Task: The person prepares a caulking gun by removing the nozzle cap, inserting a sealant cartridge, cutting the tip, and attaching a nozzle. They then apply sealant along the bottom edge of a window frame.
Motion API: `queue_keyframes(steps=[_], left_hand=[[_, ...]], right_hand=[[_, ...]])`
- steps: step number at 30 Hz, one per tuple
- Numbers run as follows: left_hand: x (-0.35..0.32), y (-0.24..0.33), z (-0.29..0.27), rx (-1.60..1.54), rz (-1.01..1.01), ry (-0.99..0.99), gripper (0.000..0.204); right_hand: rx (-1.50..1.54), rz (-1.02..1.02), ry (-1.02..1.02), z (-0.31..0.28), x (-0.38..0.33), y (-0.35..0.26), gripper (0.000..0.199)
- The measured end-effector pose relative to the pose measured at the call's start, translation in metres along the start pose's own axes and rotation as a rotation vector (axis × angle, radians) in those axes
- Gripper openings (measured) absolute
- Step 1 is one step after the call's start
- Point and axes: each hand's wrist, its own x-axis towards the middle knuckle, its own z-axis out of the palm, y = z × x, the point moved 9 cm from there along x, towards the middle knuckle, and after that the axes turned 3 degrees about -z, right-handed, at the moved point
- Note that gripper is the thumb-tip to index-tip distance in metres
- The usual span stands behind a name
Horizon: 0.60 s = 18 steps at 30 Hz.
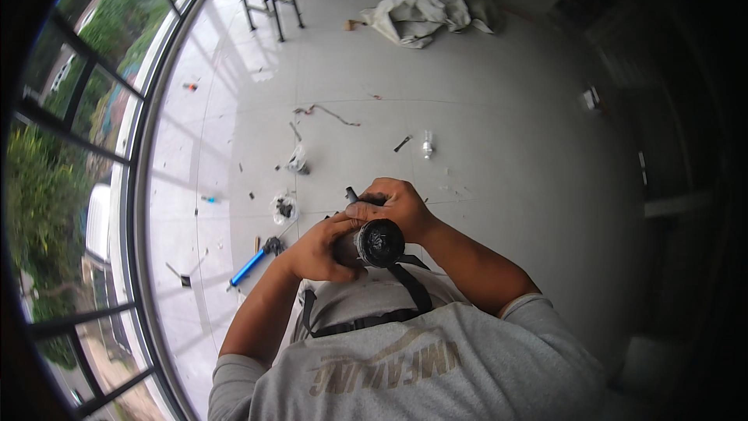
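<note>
Standing over a grey tiled floor point(483, 109) beside a curved glass wall, a person is holding a dark cylindrical tube point(372, 243) at chest height, its long axis pointing up toward the camera so that its round black end is facing the lens. The left hand point(319, 249) is gripping the tube's body from the left, its grip clenched around it, while the right hand point(397, 204) is curling over the far side, fingers closed on a small black part there; a blue-handled tool point(248, 267) is lying on the floor below.
</note>
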Motion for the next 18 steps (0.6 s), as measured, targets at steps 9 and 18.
queue_keyframes(steps=[9,18], left_hand=[[0.075,-0.007,-0.034,-0.221,-0.160,0.318,0.046],[0.231,0.083,-0.009,-0.417,0.232,0.207,0.107]], right_hand=[[0.191,-0.172,0.527,-0.123,-0.025,0.051,0.040],[0.376,0.357,0.364,-0.185,-0.022,0.237,0.064]])
